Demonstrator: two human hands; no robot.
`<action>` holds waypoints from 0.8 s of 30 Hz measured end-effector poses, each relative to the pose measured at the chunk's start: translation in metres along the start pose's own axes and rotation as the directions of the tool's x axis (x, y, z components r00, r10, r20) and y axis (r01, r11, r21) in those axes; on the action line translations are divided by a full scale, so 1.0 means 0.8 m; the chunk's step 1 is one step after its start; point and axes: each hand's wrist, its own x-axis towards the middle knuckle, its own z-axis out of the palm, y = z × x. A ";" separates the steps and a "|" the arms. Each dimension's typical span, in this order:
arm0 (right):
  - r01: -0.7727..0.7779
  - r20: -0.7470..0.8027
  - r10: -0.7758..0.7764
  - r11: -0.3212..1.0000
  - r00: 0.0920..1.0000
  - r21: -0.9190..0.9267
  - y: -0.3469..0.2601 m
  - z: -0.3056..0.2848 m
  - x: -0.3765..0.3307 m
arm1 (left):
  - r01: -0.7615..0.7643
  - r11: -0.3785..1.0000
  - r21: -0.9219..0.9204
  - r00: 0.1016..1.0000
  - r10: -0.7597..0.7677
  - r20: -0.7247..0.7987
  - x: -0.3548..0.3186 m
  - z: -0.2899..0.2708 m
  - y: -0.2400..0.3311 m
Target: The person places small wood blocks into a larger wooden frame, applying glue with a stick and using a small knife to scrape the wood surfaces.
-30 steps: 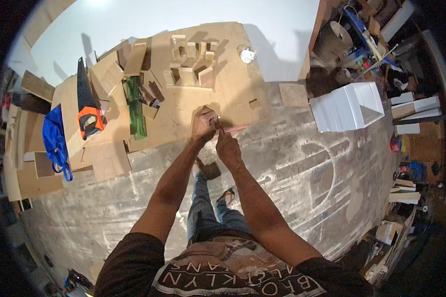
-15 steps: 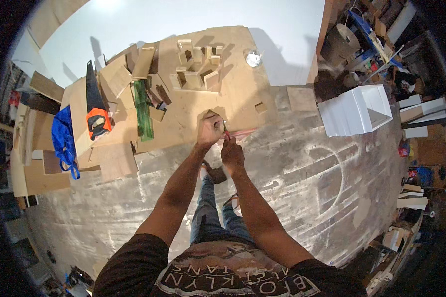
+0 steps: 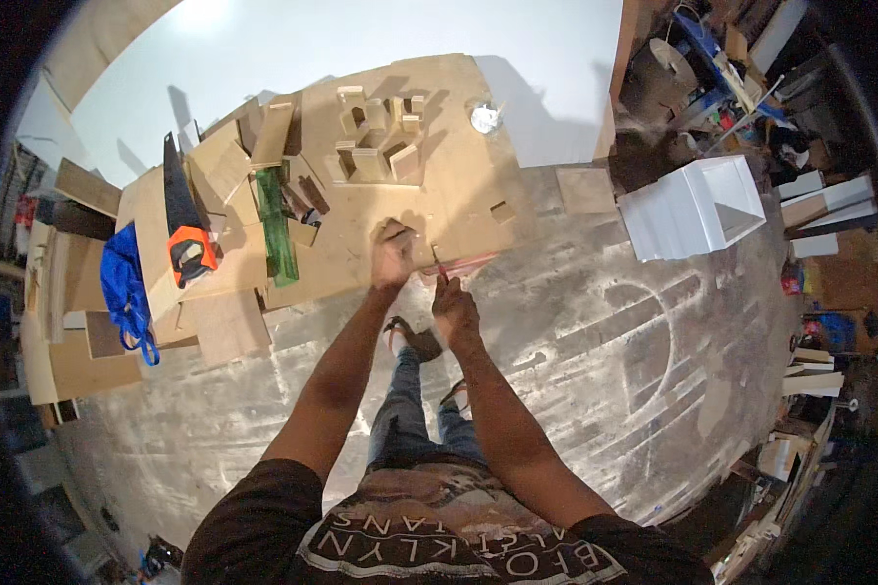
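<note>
Over the front edge of the wooden tabletop (image 3: 463, 210), my right hand (image 3: 456, 310) is wrapped round a slim red-handled tool (image 3: 441, 270). Its narrow tip points away from me; its exact kind is too small to tell. To its left, my left hand (image 3: 392, 255) is closed in a pinch above the board. A tiny pale bit shows by its fingertips, too small to name. The two hands are apart. Farther back stands a group of small wooden block pieces (image 3: 376, 164) joined on a thin base. A small square wooden piece (image 3: 501, 212) lies to the right.
Left on the table are a handsaw (image 3: 189, 255) with an orange handle, a green-painted strip (image 3: 277, 229), wood offcuts (image 3: 226, 171) and a blue bag (image 3: 124, 283). A clear cup-like object (image 3: 485, 118) stands at the back right. A white box (image 3: 668, 210) rests on the floor.
My left hand has drawn away to the left from the tool's tip, opening a gap between the hands. My right hand keeps hold of the tool. The view has shifted slightly.
</note>
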 end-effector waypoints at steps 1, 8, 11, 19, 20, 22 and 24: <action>-0.027 -0.007 0.027 0.999 1.000 -0.022 -0.005 -0.003 -0.003 | -0.060 0.996 0.063 0.998 0.061 -0.008 0.002 -0.009 -0.005; 0.000 0.077 0.007 0.996 0.997 -0.086 -0.002 -0.027 0.002 | -0.036 0.992 0.124 0.995 0.024 0.100 0.008 -0.029 -0.017; 0.060 0.209 -0.053 0.998 0.977 -0.027 0.048 -0.041 0.035 | 0.046 0.997 0.069 0.996 -0.050 0.068 0.009 -0.027 -0.018; -0.114 0.423 -0.096 0.888 0.901 0.445 0.064 -0.106 0.115 | -0.019 0.996 0.082 0.996 0.012 0.084 0.017 -0.016 -0.007; -0.118 0.419 -0.088 0.889 0.904 0.443 0.068 -0.109 0.120 | -0.022 0.997 0.075 0.996 0.015 0.088 0.021 -0.013 -0.003; -0.364 0.481 0.071 0.752 0.874 0.550 0.076 -0.114 0.126 | 0.080 0.994 0.076 0.988 -0.089 0.127 0.028 -0.007 0.008; -0.373 0.469 0.066 0.708 0.881 0.600 0.085 -0.118 0.121 | 0.079 0.992 0.096 0.987 -0.091 0.131 0.030 -0.003 0.024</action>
